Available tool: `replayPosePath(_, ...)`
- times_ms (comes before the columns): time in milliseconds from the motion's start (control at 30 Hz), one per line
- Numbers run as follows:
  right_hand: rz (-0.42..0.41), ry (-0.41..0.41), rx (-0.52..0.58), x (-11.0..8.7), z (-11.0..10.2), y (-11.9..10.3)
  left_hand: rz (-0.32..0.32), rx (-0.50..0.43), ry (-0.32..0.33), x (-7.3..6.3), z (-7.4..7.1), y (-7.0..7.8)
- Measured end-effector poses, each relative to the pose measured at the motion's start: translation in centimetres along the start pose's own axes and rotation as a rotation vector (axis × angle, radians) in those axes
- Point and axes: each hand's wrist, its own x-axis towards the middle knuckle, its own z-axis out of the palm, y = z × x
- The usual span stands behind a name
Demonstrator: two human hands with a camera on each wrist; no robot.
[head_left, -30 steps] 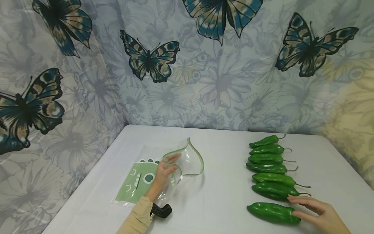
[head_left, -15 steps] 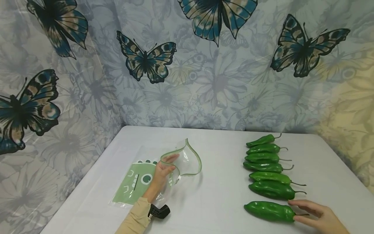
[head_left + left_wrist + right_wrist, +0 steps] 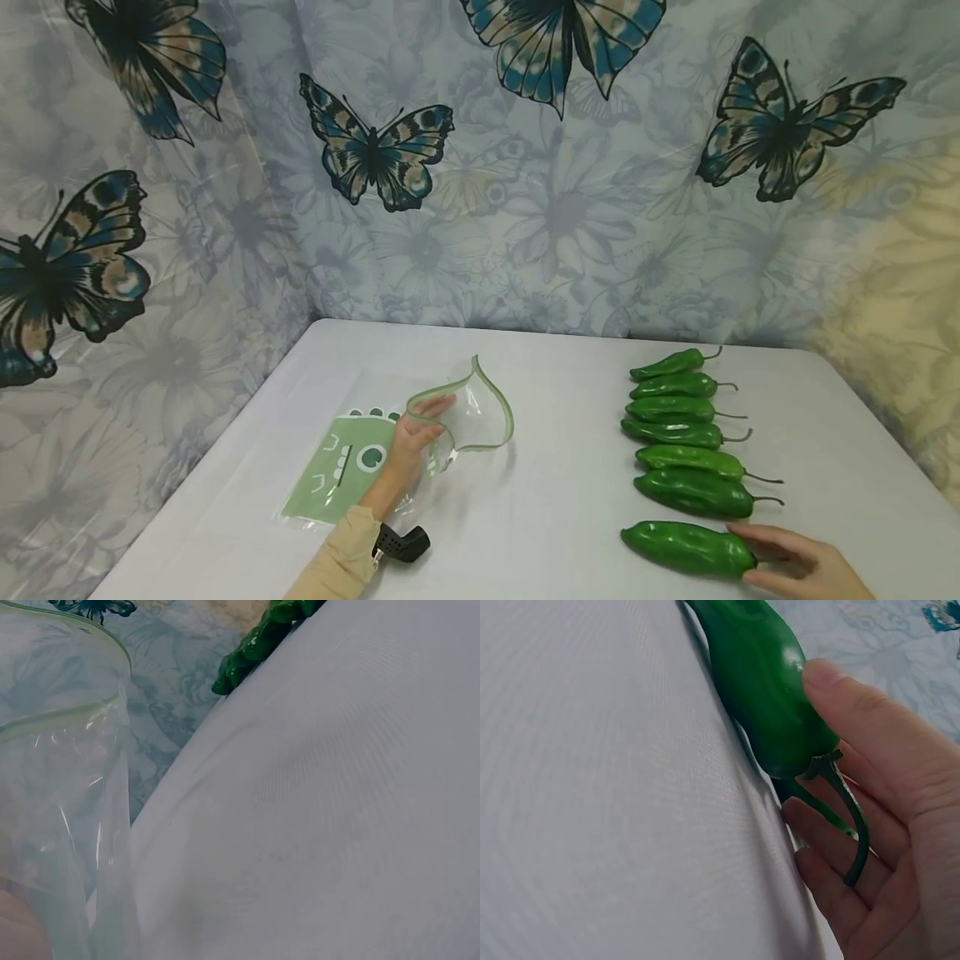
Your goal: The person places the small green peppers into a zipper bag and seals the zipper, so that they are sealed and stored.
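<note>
My left hand [image 3: 416,433] holds a clear plastic zip bag [image 3: 341,467] with a green cartoon face printed on it. The bag's green-edged mouth [image 3: 513,425] gapes wide at the right of that hand, and the printed part lies toward the left. At front right, my right hand [image 3: 806,562] grips the stem end of a large green pepper [image 3: 686,548]. In the right wrist view the thumb [image 3: 825,675] presses the pepper's side [image 3: 761,690], the fingers curl behind, and the stem [image 3: 855,817] points into the palm.
Several more green peppers [image 3: 693,492] form a column behind the held one, stems to the right. All lie on a white-covered table [image 3: 555,467]. A butterfly-print backdrop [image 3: 570,217] rises at the back and left. A black wrist camera [image 3: 403,543] sits by the left sleeve.
The right hand's fingers have closed in around the pepper's stem end, and the pepper has shifted slightly. The left hand keeps the bag's mouth spread; the head view has swung a little.
</note>
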Motion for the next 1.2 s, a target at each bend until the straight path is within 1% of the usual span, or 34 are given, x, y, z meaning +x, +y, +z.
replayPosePath(100,-0.007,0.004,-0.026,0.05,0.17,-0.07,-0.003,0.001,0.000,-0.28,-0.03,0.00)
replayPosePath(267,-0.055,0.017,-0.045,0.02,0.39,-0.06,-0.013,0.004,0.008,-0.26,0.05,-0.03)
replayPosePath(333,-0.055,0.020,-0.061,-0.03,0.39,0.02,-0.016,0.010,0.012,-0.22,0.08,-0.04)
replayPosePath(467,-0.023,0.012,-0.067,-0.09,0.33,0.20,-0.013,0.009,0.019,-0.19,0.15,-0.03)
replayPosePath(733,-0.024,0.014,-0.008,0.01,0.19,0.18,0.007,0.000,0.033,-0.16,0.28,0.08)
replayPosePath(933,-0.001,-0.032,0.098,0.15,-0.05,0.02,-0.022,-0.006,0.043,-0.23,0.17,0.11)
replayPosePath(1000,0.011,-0.033,0.130,0.14,-0.08,-0.05,-0.033,-0.012,0.043,-0.27,0.16,0.11)
replayPosePath(1100,0.012,0.004,0.156,0.06,0.07,-0.24,-0.043,-0.025,0.041,-0.29,0.22,0.14)
replayPosePath(1200,0.057,0.063,0.184,-0.02,0.34,-0.53,-0.055,-0.030,0.042,-0.31,0.25,0.17)
